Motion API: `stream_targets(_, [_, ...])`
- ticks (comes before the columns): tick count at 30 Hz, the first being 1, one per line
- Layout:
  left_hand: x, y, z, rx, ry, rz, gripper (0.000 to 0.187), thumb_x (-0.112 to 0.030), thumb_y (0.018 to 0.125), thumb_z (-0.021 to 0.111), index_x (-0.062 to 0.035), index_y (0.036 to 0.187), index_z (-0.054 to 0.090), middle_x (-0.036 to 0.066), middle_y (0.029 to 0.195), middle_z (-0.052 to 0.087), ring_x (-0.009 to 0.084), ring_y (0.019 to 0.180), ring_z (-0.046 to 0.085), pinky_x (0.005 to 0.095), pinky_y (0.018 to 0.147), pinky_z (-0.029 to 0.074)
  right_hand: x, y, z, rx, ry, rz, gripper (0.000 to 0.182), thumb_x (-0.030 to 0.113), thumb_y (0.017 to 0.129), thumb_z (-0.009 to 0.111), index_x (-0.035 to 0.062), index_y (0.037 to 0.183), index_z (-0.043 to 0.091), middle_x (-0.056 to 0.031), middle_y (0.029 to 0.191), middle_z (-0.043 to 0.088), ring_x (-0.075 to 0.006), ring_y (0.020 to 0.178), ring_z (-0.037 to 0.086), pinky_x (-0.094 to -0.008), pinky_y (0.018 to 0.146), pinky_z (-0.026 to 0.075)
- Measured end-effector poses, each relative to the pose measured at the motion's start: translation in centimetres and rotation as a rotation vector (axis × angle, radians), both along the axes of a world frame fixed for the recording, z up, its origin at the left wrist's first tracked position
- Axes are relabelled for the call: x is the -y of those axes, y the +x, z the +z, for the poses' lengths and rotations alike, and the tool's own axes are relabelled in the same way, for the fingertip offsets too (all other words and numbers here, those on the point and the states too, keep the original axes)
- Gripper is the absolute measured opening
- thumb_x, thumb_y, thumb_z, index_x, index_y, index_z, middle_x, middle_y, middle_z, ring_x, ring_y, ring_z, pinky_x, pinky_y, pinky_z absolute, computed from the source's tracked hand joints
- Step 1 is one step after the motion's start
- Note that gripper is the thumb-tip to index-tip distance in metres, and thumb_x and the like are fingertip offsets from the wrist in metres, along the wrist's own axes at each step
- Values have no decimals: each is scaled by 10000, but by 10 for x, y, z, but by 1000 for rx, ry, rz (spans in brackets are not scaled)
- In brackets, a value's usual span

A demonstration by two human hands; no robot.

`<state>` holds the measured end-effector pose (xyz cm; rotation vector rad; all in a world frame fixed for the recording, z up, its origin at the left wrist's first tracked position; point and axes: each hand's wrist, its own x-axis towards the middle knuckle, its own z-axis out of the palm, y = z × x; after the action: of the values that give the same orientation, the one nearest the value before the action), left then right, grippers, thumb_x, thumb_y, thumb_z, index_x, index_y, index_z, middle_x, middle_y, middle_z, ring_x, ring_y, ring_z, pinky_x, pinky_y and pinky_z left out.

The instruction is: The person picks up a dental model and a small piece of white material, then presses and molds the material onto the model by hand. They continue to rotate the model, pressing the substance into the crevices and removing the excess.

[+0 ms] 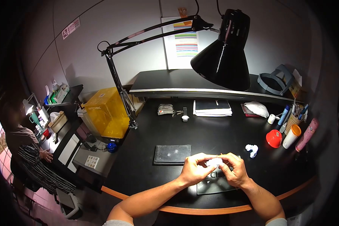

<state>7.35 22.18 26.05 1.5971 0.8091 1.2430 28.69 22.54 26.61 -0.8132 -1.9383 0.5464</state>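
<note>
Between both hands, a small white piece (pixel 214 162), which looks like a dental cast, is held above a glass slab. My left hand (pixel 196 167) grips it from the left with fingers curled and thumb in front. From the other side, my right hand (pixel 233 170) closes on the same piece, its fingertips meeting those of the left. Much of the piece is hidden by the fingers. Beneath lies the glass slab (pixel 211 188) with dark lettering, partly covered by my hands. To the right rests a white and blue horseshoe-shaped piece (pixel 251 150).
A dark flat case (pixel 172 154) lies left of my hands. A black lamp (pixel 224 56) hangs overhead. Along the right stand a red bowl (pixel 274 139), an orange-lidded container (pixel 292 136) and a pen holder (pixel 293 122). At far left, another person (pixel 30 150) is beside a side desk.
</note>
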Motion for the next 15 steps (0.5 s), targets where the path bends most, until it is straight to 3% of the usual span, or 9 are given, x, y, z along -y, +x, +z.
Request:
stream_targets(9, [-1,4,-5,12,-5,13,329,-39,900,815,31,1207,719,99,1045,764,80,829,698,227,701,581,-2,-1,-4,-46,12,7,215,106,967,712,-22,1140,709,-121,940,697,-174,778,703,-281,671,569])
stream_targets(15, [1,4,-1,11,34,36,312,-102,907,826,-4,1192,747,74,974,778,43,753,680,211,650,554,-4,-2,-5,-62,31,22,186,96,966,707,-32,1101,706,-119,913,684,-164,729,705,-272,665,562])
